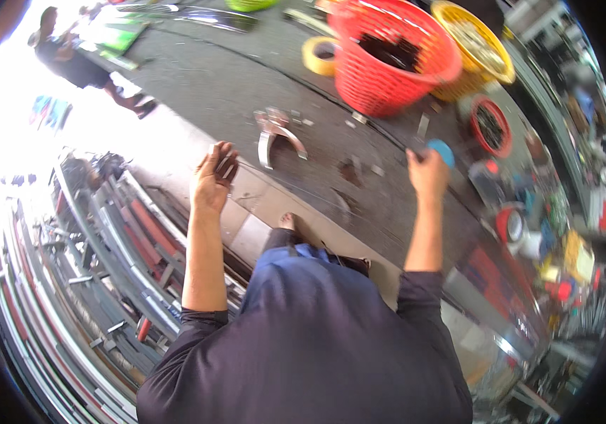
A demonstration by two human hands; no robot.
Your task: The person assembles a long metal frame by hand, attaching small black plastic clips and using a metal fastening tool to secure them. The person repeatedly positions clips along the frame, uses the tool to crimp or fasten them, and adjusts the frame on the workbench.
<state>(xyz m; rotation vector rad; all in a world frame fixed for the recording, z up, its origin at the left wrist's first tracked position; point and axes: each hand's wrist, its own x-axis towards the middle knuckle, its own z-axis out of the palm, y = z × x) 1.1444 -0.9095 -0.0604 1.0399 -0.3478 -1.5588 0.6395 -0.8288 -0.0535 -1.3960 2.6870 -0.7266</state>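
My left hand (214, 177) is raised beside the table's near edge, palm turned up. Its fingers are loosely bent and apart, and I see nothing held in them. Over the table to the right, my right hand (428, 173) is closed on a round blue object (441, 151), blurred, whose kind I cannot make out. Between the hands, nearer the left, a shiny curved metal piece (267, 147) lies on the dark tabletop (204, 78). Small pale scraps are scattered around it.
A red plastic basket (359, 81) with dark pieces stands at the far side, beside a yellow basket (507, 63) and a yellow tape roll (318, 56). A red bowl (504, 145) holds small dark parts. Long metal bars (112, 233) fill the left; another person (77, 63) is beyond.
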